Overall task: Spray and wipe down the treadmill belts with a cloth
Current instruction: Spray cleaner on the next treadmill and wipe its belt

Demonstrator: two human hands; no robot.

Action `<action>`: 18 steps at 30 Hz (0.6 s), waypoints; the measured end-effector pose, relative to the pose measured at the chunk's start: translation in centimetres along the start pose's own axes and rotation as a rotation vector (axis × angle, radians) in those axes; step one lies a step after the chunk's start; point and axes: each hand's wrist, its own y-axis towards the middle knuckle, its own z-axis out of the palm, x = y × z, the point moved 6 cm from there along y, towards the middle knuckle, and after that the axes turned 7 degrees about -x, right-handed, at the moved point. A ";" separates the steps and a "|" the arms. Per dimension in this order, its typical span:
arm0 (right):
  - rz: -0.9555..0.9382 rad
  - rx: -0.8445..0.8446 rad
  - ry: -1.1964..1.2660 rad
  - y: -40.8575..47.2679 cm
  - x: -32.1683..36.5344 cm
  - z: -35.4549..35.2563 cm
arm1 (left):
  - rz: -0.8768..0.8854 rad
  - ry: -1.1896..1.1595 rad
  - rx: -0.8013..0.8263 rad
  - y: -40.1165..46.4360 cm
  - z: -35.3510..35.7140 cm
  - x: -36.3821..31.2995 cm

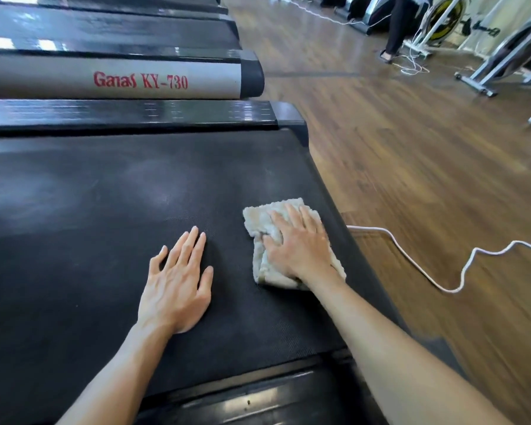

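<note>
While both bare forearms reached forward from the lower edge of the view, the left hand [177, 285] lay palm down on the black treadmill belt [74, 234], its fingers straight and slightly spread, holding nothing. Just to the right of it, but not touching it, the right hand [298, 243] pressed flat on a folded beige cloth [258, 217], fingers extended across the top of the fabric, none visibly curled round it. The cloth rested on the belt close to its rear edge, its far corner showing beyond the fingertips and its near edge showing beneath the wrist. Pale hazy patches were noted on the belt surface beyond the left hand. To the right of the cloth hand, a white cable [436, 273] trailed across the wooden floor [411, 167]. Beyond both hands ran the glossy black side rail [129, 113], then the neighbouring treadmill's grey rail panel [111, 81] lettered in red "Ganas KY-730". Further belts lay beyond that. At the far right stood exercise bike frames [488, 56] and the legs of another person [394, 29].
</note>
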 end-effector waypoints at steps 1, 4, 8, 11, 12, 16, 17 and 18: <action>0.018 -0.005 -0.010 1.7 1.1 0.3 | 0.001 0.005 0.003 -0.1 0.0 -0.1; -0.090 -0.026 0.020 2.5 4.3 1.0 | -0.009 -0.068 -0.016 0.1 -0.5 -0.1; -0.192 0.008 0.105 -3.5 2.3 0.3 | 0.032 -0.142 -0.101 4.4 -1.6 1.5; -0.097 0.002 0.043 0.7 -0.5 0.3 | 0.018 -0.142 -0.102 10.4 -1.3 3.0; -0.057 -0.007 0.024 3.4 -0.5 0.7 | 0.000 -0.132 -0.075 12.2 -1.0 3.4; -0.073 -0.022 -0.022 9.7 3.1 2.4 | -0.013 -0.027 0.015 15.8 1.2 4.9; -0.121 -0.014 0.004 8.9 4.0 2.4 | -0.016 -0.003 0.011 16.0 1.7 5.2; -0.168 0.005 0.046 7.3 4.3 2.2 | -0.011 0.012 0.002 16.2 2.0 5.3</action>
